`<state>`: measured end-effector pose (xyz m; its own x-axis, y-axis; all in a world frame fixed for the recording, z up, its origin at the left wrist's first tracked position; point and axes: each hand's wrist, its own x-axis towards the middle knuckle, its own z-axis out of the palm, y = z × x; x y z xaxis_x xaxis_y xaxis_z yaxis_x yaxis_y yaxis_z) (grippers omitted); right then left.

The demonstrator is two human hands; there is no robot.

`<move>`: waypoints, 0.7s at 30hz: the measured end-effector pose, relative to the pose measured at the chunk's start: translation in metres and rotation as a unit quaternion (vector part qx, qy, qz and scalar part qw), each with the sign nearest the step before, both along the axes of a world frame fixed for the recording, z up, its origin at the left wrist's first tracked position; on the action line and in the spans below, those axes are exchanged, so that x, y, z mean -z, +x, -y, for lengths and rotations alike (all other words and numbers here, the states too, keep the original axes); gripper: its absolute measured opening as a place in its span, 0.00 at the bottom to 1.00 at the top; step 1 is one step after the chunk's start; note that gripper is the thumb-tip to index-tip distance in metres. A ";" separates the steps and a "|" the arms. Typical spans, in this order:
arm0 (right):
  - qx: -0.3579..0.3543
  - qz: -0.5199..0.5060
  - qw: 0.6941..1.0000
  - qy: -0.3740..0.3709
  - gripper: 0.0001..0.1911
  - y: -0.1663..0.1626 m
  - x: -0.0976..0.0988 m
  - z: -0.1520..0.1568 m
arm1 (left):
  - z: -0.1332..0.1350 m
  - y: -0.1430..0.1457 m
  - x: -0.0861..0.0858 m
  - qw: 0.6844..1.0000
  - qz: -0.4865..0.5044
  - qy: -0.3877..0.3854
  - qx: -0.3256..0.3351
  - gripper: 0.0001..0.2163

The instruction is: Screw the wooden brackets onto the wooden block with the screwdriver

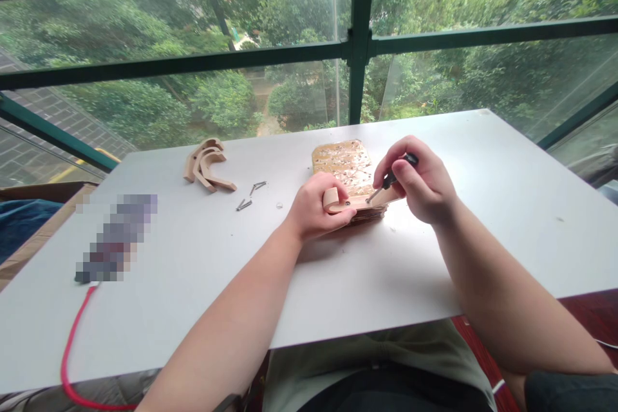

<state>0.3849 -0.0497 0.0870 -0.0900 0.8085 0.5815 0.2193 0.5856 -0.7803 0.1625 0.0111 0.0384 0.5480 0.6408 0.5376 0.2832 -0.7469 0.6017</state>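
Observation:
A wooden piece with a curled end (331, 199) lies along the near edge of a block with a glossy, speckled tan top (340, 161). Around the curled end my left hand (311, 206) is closed, pressing the piece against the block. My right hand (427, 183) grips a black-handled screwdriver (388, 178), tilted down to the left. Its tip meets the wooden piece at what looks like a screw; another screw head (347, 203) shows in the wood beside my left fingers. My right fingers cover part of the block's right side.
Several curved wooden pieces (207, 167) lie at the back left of the white table (193, 309). Between them and my left hand are several screws (244, 205) and a small clear ring (279, 205). A blurred-out object with a red cable (70, 335) is at left. Windows border the far edge.

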 end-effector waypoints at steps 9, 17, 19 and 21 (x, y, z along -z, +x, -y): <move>0.006 0.067 0.998 0.017 0.05 0.001 -0.003 0.000 | -0.001 0.000 0.001 1.000 0.001 0.000 0.001 0.10; 0.064 0.104 0.992 0.015 0.10 0.004 -0.004 -0.001 | 0.000 0.000 0.001 1.000 -0.004 0.001 -0.001 0.10; 0.072 0.104 0.992 0.020 0.11 0.004 -0.002 -0.002 | 0.000 0.000 0.001 1.000 -0.002 0.001 -0.001 0.10; 0.084 0.109 0.990 0.027 0.07 0.003 0.000 -0.002 | 0.000 0.000 0.001 1.000 -0.001 0.002 -0.001 0.10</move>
